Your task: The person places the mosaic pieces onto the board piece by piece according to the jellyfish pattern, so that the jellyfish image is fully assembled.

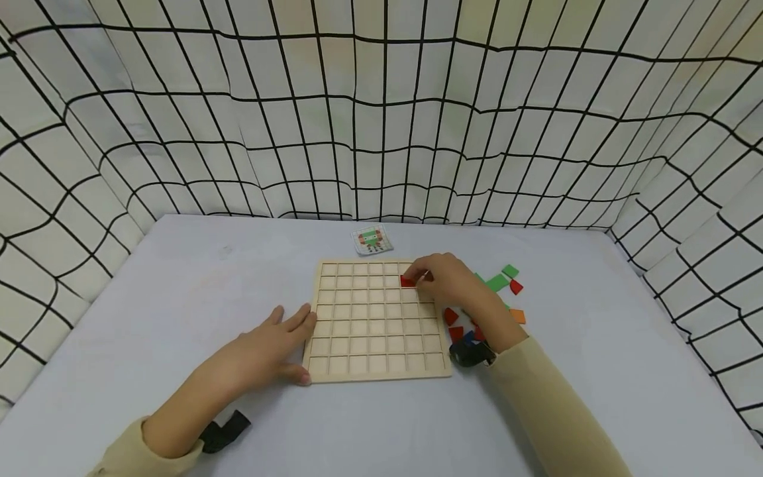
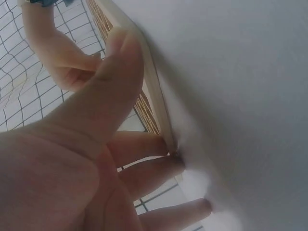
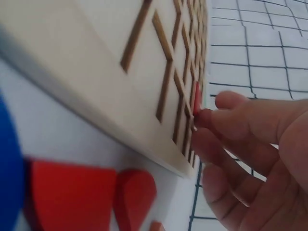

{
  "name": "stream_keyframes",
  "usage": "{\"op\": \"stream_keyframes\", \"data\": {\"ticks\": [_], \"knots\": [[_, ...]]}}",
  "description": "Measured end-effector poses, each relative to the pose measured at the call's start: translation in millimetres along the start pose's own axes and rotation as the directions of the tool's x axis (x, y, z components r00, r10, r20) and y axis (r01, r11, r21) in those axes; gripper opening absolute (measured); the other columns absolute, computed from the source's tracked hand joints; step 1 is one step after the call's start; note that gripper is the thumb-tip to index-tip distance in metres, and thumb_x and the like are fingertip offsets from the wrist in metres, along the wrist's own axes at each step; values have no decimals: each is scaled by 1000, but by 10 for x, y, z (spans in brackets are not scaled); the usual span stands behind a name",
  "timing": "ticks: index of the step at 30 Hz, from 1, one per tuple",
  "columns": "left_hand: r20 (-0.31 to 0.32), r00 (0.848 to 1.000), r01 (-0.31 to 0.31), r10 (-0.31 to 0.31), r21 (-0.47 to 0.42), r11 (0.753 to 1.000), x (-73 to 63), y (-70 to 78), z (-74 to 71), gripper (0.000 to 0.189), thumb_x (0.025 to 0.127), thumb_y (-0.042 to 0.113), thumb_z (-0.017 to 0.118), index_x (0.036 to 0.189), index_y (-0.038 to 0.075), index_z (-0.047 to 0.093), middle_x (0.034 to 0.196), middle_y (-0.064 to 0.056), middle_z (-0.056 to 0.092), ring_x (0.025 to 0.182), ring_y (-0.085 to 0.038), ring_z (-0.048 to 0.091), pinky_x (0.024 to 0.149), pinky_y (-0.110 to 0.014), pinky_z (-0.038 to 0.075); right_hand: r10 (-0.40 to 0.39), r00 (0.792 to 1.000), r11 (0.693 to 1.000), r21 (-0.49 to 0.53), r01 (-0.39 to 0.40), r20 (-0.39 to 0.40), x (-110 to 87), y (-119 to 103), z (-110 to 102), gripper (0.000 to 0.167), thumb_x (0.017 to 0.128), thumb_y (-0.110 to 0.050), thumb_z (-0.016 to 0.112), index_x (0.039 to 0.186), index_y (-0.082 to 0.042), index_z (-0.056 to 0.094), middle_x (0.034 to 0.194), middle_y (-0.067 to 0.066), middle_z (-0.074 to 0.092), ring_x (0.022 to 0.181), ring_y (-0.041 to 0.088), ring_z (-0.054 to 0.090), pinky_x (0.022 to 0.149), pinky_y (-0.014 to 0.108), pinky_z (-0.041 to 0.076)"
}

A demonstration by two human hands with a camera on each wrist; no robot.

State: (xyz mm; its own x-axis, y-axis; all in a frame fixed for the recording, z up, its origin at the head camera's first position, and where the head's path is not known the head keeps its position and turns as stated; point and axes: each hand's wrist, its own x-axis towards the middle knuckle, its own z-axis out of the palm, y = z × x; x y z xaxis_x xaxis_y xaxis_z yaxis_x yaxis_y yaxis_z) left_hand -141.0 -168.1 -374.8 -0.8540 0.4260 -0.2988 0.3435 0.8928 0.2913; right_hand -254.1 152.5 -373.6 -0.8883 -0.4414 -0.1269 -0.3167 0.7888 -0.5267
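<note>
Tile, red, lies at the board's far right, appears light, stiff and smooth, best held by opposite edges, with right hand pinching it and left hand, fingers apart, against the left rim.

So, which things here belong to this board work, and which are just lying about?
Seem to belong:
wooden grid board, touched by the left hand
red piece at the right hand
loose coloured pieces right of the board
picture card beyond it, perhaps a guide

Seem just surroundings:
black netting
white table
black wrist gear
</note>
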Motion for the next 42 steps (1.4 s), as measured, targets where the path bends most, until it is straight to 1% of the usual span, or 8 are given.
{"op": "stream_keyframes", "data": {"ticks": [4,9,11,18,23,30,37,42], "knots": [[25,1000,-3,2,27,1000,-6,-13,-39,98,81,51,75,157,8,30,165,-13,21,144,-57,16,87,-82,34,-15,1000,999,43,15,2,-118,64,-115,30,98,-12,57,125,-16,69,123,0,68,113,23,61,89,40,54],[27,999,-35,33,74,997,27,-23,-74,97,83,56,70,158,11,29,166,-10,20,145,-57,17,88,-86,29,8,997,999,36,-5,-81,-371,278,-403,32,99,-14,58,130,-13,65,124,6,67,113,28,61,91,46,54],[29,999,-32,30,63,998,31,-35,-73,97,82,57,70,158,12,29,166,-9,20,145,-57,16,87,-88,26,26,993,999,22,-23,-113,-482,396,-513,31,100,-15,58,130,-13,65,123,7,67,112,27,61,93,47,52],[6,999,-47,47,28,999,22,-103,-54,97,81,58,71,157,14,31,165,-10,22,144,-58,16,85,-87,27,125,969,992,25,-122,-215,-742,819,-747,31,101,-16,57,132,-11,63,126,12,65,116,33,60,92,52,53],[-1,998,-69,70,27,997,11,-111,-55,92,83,61,69,156,16,34,165,-9,24,144,-57,18,87,-85,31,193,954,981,59,-184,-231,-797,1016,-759,32,101,-15,58,132,-8,62,127,17,63,116,37,59,91,54,52],[-4,997,-80,80,25,996,-3,-99,-60,92,84,64,66,156,17,36,164,-9,26,144,-58,20,88,-83,32,273,937,962,34,-272,-216,-724,1205,-644,35,100,-16,58,135,-10,60,130,19,59,117,38,57,92,53,51],[-16,995,-94,94,26,995,-38,-105,-78,88,86,59,68,156,17,36,165,-7,26,144,-56,20,93,-79,35,291,937,953,-26,-302,-193,-661,1291,-575,47,99,-19,58,143,-3,52,131,26,55,118,42,55,94,56,49],[-16,996,-88,88,19,996,-53,-83,-89,87,86,59,69,156,19,37,164,-7,27,145,-54,20,93,-80,33,288,941,951,-62,-303,-176,-636,1325,-546,50,99,-22,59,142,3,51,126,27,58,110,40,56,93,55,49]]}}
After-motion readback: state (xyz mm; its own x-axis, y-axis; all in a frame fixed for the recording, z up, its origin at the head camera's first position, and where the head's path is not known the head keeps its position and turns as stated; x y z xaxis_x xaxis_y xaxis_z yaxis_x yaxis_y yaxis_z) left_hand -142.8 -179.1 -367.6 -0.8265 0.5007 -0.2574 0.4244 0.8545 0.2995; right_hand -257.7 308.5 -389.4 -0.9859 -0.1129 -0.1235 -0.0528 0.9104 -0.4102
